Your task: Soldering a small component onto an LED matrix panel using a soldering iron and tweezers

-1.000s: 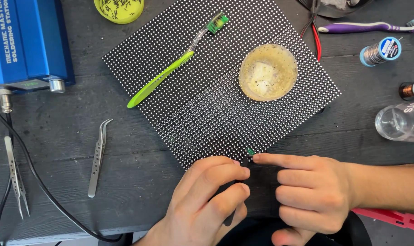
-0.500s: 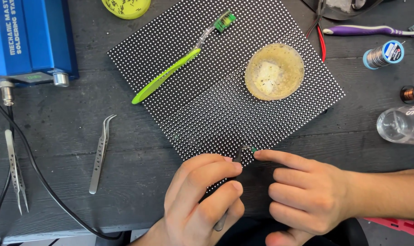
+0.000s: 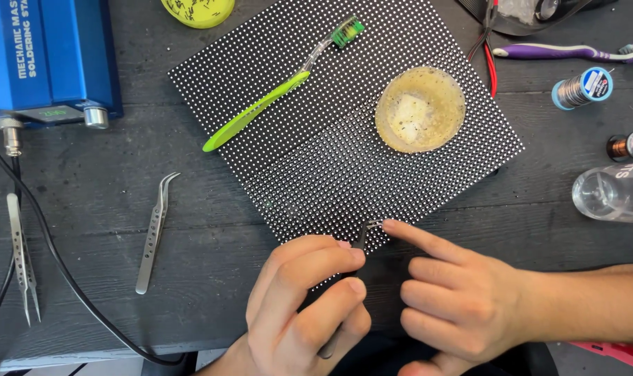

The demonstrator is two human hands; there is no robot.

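Near the bottom edge, both hands are running out of view at the wrists, and the left hand (image 3: 306,299) is covering most of the thin dark tool (image 3: 362,237) it is pinching, so only the tip is showing; what kind of tool it is cannot be told. Its fingers are curling closed around the tool, thumb and forefinger pressing together. The right hand (image 3: 462,299) is lying just beside it, forefinger stretched out with its tip touching the tool's tip at the near corner of the panel (image 3: 344,160), other fingers loosely bent, holding nothing. That panel, a black square dotted with rows of tiny white points, is sitting turned like a diamond on the dark table (image 3: 107,264). On it are lying a green toothbrush (image 3: 274,94) and a round yellowish dish (image 3: 419,109). Left of it, steel tweezers (image 3: 155,233) are resting apart.
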